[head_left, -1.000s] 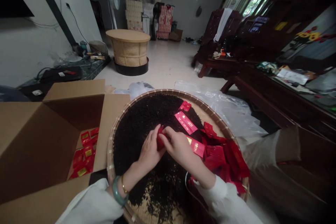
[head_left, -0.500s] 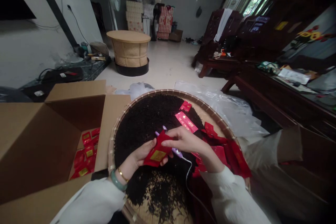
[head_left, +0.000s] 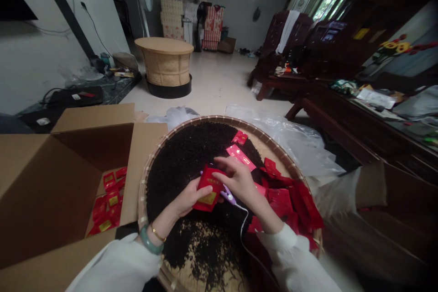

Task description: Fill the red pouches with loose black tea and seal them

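A red pouch (head_left: 212, 186) with a yellow label stands tilted over the dark, dry tea leaves (head_left: 181, 164). My left hand (head_left: 190, 198) grips it from the lower left, thumb across its front. At the pouch's upper right corner is my right hand (head_left: 237, 180), thumb and forefinger spread apart, the thumb tip over the pouch. Just behind the pouch lies a purple clamp-like tool (head_left: 228, 196) with a white cord, partly hidden by pouch and hands. Pink-red printed packets (head_left: 241, 157) and a small red sachet (head_left: 240, 137) rest on the leaves beyond my right hand.
The round bamboo tray (head_left: 143, 191) also bears a heap of red pouches (head_left: 284, 203) at its right. To the left, an open cardboard box (head_left: 68, 164) contains several filled red pouches (head_left: 109, 200). Clear plastic sheeting (head_left: 294, 134) covers floor behind the tray. A wooden bench (head_left: 345, 123) stands right.
The red pouch came out from between my closed hands and turned its labelled front up. My right fingers loosened from its top edge and spread. The purple tool came into sight behind it.
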{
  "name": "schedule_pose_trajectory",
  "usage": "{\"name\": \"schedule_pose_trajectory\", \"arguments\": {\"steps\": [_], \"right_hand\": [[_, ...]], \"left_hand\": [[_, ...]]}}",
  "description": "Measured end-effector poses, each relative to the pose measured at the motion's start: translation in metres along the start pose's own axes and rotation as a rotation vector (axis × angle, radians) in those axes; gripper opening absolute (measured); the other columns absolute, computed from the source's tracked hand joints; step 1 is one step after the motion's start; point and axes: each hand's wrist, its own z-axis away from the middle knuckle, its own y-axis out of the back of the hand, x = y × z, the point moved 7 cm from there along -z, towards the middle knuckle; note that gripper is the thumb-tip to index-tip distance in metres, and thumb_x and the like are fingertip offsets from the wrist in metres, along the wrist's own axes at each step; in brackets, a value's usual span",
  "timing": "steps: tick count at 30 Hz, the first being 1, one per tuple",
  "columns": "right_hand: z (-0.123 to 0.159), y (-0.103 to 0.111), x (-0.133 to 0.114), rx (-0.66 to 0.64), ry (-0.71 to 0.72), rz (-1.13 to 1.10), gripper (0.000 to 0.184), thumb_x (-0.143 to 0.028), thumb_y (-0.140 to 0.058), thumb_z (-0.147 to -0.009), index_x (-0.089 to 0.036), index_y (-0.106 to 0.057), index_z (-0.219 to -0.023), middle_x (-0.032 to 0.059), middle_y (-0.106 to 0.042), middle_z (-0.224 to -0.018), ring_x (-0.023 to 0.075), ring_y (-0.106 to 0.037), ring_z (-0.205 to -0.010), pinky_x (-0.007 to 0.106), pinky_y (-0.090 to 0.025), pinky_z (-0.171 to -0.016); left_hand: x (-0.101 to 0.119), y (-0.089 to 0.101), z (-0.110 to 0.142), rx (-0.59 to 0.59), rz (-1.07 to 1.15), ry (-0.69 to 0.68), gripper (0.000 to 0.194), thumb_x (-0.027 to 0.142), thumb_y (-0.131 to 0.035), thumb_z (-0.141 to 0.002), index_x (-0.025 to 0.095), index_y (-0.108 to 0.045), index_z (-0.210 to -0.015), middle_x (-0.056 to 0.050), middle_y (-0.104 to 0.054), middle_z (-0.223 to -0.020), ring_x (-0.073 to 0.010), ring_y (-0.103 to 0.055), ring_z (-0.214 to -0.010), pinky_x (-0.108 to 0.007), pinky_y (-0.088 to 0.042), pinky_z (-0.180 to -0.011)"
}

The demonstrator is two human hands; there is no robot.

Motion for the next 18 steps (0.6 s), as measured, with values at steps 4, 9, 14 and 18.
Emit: {"name": "schedule_pose_trajectory", "arguments": {"steps": [4,9,14,18], "right_hand": [[0.01,-0.004,0.017,0.11,-0.107,-0.121,0.043,-0.037,-0.071,-0.071,-0.02,-0.063,-0.11,0.0028,-0.058,-0.085,0.0125,-0.049,-0.059,0.025,-0.044,-0.053],[0.017,-0.015,0.032,0.118,-0.204,-0.218,0.029,-0.042,-0.069,-0.071,-0.018,-0.068,-0.087,0.0008,-0.056,-0.073,0.0139,-0.05,-0.06,0.026,-0.044,-0.055],[0.017,-0.018,0.036,0.148,-0.186,-0.249,0.03,-0.042,-0.067,-0.073,-0.018,-0.069,-0.09,0.0,-0.053,-0.071,0.0141,-0.05,-0.062,0.026,-0.043,-0.057],[0.019,-0.02,0.036,0.126,-0.189,-0.222,0.026,-0.044,-0.066,-0.075,-0.018,-0.069,-0.078,0.0005,-0.054,-0.071,0.0144,-0.051,-0.064,0.026,-0.044,-0.059]], "left_hand": [[-0.003,0.002,0.001,0.026,0.079,0.001,0.062,0.043,-0.079,-0.064,0.015,-0.057,-0.114,-0.011,-0.072,-0.093,-0.023,-0.071,-0.076,-0.034,-0.053,-0.074],[-0.006,0.008,0.0,0.096,0.094,-0.022,0.061,0.047,-0.08,-0.061,0.013,-0.063,-0.108,-0.011,-0.073,-0.09,-0.0225,-0.069,-0.078,-0.032,-0.052,-0.074],[0.006,0.012,-0.001,0.219,0.022,-0.177,0.053,0.047,-0.076,-0.066,0.013,-0.064,-0.105,-0.009,-0.073,-0.092,-0.0201,-0.068,-0.079,-0.028,-0.05,-0.073],[0.018,0.016,0.001,0.317,-0.132,-0.299,0.045,0.046,-0.074,-0.067,0.014,-0.065,-0.097,-0.006,-0.073,-0.089,-0.0192,-0.067,-0.077,-0.027,-0.051,-0.07]]}}
